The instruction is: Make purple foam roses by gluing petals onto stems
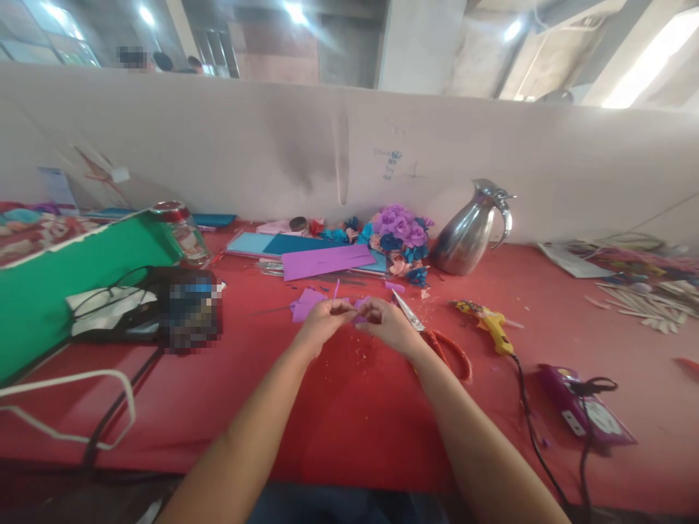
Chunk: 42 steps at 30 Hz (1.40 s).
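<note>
My left hand (322, 322) and my right hand (389, 324) meet over the red table (349, 407), fingers pinched together on a small purple foam piece (357, 309). A thin purple strip (335, 290) sticks up from the left fingers. More purple foam scraps (304, 303) lie just behind the left hand. Orange-handled scissors (437, 336) lie right beside my right wrist, blades pointing away. A purple foam sheet (328, 260) rests further back on blue sheets.
A bunch of purple and blue foam flowers (401, 236) and a steel jug (470, 229) stand at the back. A yellow glue gun (491, 324) with black cord, a purple power strip (584, 415), wooden sticks (644, 302), a black bag (164, 306), a glass jar (183, 229).
</note>
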{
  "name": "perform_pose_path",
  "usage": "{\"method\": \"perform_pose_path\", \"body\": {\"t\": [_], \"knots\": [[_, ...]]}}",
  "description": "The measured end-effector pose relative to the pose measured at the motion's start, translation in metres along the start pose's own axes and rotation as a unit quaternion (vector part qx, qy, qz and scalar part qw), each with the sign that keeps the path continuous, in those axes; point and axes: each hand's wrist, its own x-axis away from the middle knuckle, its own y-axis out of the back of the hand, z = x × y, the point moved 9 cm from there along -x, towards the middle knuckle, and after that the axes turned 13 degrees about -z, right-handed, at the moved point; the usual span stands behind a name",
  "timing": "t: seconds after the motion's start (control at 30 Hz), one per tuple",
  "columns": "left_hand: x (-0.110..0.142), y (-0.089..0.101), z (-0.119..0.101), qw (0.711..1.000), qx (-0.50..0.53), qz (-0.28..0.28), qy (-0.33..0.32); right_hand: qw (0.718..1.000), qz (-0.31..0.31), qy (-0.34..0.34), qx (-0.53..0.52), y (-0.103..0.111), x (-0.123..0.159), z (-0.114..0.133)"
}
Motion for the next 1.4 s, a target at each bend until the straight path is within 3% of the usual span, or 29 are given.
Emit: {"method": "perform_pose_path", "body": {"t": [0.2, 0.33, 0.5, 0.7, 0.93, 1.13, 1.27, 1.4], "knots": [[-0.005, 0.014, 0.005, 0.997, 0.033, -0.066, 0.037, 0.997, -0.049, -0.05, -0.034, 0.011, -0.002, -0.006], [-0.005, 0.016, 0.005, 0.995, 0.056, -0.072, 0.037, 0.992, -0.071, -0.075, -0.074, 0.015, -0.004, -0.01], [-0.004, 0.014, 0.005, 0.996, 0.043, -0.068, 0.026, 0.99, -0.1, -0.054, -0.084, 0.02, -0.006, -0.01], [0.002, 0.0, 0.0, 1.0, 0.006, -0.006, 0.014, 0.992, -0.082, -0.042, -0.083, 0.015, -0.007, -0.008], [-0.002, 0.014, 0.004, 0.997, 0.021, -0.063, 0.041, 0.983, -0.158, -0.041, -0.087, 0.033, -0.006, -0.004], [0.003, 0.004, 0.002, 0.998, 0.021, -0.02, 0.051, 0.992, -0.118, -0.018, -0.031, 0.017, -0.003, -0.001], [0.006, -0.003, 0.003, 0.999, -0.042, 0.024, 0.017, 0.994, -0.112, 0.007, 0.007, 0.017, -0.002, 0.003], [0.006, -0.005, 0.003, 0.998, -0.062, 0.024, -0.01, 0.995, -0.095, 0.02, 0.014, 0.016, 0.0, 0.009]]}}
